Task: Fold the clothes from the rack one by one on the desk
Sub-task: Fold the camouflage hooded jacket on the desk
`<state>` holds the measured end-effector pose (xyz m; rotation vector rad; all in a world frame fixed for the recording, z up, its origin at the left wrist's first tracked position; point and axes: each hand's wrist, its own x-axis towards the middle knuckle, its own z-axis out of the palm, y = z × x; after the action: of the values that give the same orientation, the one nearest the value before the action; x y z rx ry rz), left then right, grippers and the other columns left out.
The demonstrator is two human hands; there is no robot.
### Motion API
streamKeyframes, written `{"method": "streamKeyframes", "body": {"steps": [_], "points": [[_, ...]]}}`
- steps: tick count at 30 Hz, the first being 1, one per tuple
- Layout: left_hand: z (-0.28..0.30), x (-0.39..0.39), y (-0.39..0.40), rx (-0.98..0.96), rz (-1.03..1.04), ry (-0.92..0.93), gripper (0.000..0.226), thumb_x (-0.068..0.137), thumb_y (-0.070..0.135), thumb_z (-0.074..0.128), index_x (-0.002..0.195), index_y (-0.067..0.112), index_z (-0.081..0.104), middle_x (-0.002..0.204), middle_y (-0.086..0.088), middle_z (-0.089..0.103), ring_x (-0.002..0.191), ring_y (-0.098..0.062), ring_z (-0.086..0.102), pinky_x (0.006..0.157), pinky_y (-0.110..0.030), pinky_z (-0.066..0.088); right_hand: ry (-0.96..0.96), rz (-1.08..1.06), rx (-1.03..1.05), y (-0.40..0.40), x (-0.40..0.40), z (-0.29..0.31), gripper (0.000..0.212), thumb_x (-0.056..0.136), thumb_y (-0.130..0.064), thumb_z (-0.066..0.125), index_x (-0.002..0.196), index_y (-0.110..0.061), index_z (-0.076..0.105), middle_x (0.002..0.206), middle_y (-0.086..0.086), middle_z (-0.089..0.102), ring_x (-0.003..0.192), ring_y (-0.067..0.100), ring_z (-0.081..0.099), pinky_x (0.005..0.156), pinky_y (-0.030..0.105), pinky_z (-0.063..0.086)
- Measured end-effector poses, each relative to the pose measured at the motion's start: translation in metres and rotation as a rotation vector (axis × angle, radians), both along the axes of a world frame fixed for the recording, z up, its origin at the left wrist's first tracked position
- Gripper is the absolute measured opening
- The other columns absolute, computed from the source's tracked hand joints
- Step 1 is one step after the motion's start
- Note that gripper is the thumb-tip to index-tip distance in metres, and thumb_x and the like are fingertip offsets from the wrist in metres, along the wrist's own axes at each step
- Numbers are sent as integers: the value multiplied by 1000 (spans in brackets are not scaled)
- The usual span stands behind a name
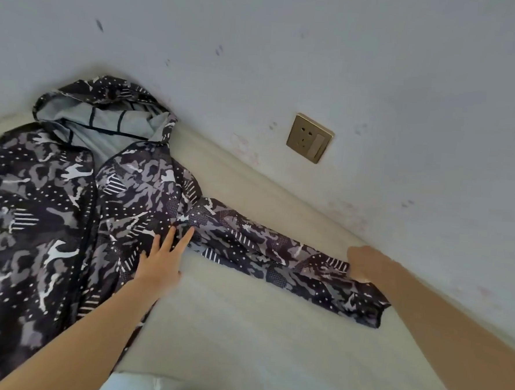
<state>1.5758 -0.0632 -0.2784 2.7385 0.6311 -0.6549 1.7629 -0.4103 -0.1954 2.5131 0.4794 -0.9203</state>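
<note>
A hooded jacket (53,206) in a black, grey and white camouflage print lies front side up on the cream desk (242,329), its hood (104,110) against the wall. One sleeve (276,256) stretches out to the right along the desk. My left hand (162,255) lies flat with straight fingers on the jacket by the armpit of that sleeve. My right hand (363,261) grips the sleeve near its cuff end, fingers curled around the fabric.
The pale, scuffed wall (318,63) runs right behind the desk, with a brass socket plate (309,137) on it. A raised cream ledge (265,189) lines the desk's back edge. Something pale blue (136,386) shows at the bottom edge.
</note>
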Motion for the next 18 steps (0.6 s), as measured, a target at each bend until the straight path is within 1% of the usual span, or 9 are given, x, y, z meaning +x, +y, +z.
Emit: {"method": "streamKeyframes", "body": {"steps": [2, 4, 6, 7, 10, 13, 16, 17, 18], "points": [[0, -4, 2, 4, -4, -25, 94, 95, 17, 52, 148, 40, -21, 162, 0, -15, 149, -33, -5, 117, -52, 22, 22, 25, 93, 25, 5, -8, 33, 94, -9, 44, 126, -8, 52, 112, 6, 60, 96, 20, 58, 77, 26, 49], [1, -7, 3, 14, -7, -53, 89, 95, 18, 50, 151, 37, -17, 162, 2, -10, 149, -30, 0, 117, -48, 22, 23, 35, 226, 59, 8, -11, 31, 95, -11, 47, 124, -8, 54, 117, 6, 60, 104, 21, 59, 86, 28, 50], [2, -11, 5, 22, 10, -82, 84, 96, 21, 49, 153, 33, -11, 163, 3, -4, 149, -28, 5, 118, -44, 21, 44, 43, 353, 98, 10, -15, 29, 95, -13, 50, 123, -8, 55, 118, 5, 62, 105, 21, 60, 87, 28, 50], [2, -12, 5, 30, 24, -99, 81, 96, 23, 48, 154, 30, -7, 163, 2, 0, 149, -26, 8, 118, -42, 21, 56, 51, 408, 117, 10, -16, 29, 96, -12, 47, 122, -7, 56, 118, 6, 62, 105, 22, 60, 88, 29, 51], [0, -18, 7, 86, 71, -138, 71, 96, 30, 44, 156, 21, 6, 162, 1, 10, 147, -24, 14, 118, -39, 20, 98, 68, 521, 177, 12, -20, 27, 96, -9, 42, 116, -3, 60, 115, 11, 66, 105, 25, 63, 93, 38, 52], [-5, -21, 12, 103, 104, -147, 70, 96, 40, 46, 154, 16, 16, 160, -2, 17, 145, -24, 18, 117, -38, 21, 123, 64, 611, 232, 14, -23, 28, 98, -15, 43, 116, 0, 59, 116, 13, 65, 106, 27, 63, 94, 38, 51], [-14, -21, 17, 87, 127, -116, 72, 95, 45, 45, 154, 15, 18, 161, -3, 15, 146, -27, 16, 119, -40, 17, 155, 59, 653, 284, 16, -30, 40, 101, -28, 44, 124, 3, 55, 120, 18, 62, 108, 31, 60, 94, 37, 48], [-15, -21, 14, 81, 109, -122, 72, 94, 45, 48, 154, 14, 22, 160, -5, 18, 146, -30, 19, 118, -42, 18, 166, 52, 660, 292, 16, -31, 44, 101, -32, 45, 122, 5, 55, 115, 19, 64, 103, 32, 62, 90, 38, 49], [-18, -22, 13, 72, 98, -123, 71, 92, 44, 54, 151, 13, 29, 158, -7, 26, 143, -33, 26, 117, -45, 23, 188, 56, 660, 304, 18, -36, 47, 100, -37, 46, 119, 5, 56, 104, 18, 66, 91, 30, 64, 81, 36, 51]]}}
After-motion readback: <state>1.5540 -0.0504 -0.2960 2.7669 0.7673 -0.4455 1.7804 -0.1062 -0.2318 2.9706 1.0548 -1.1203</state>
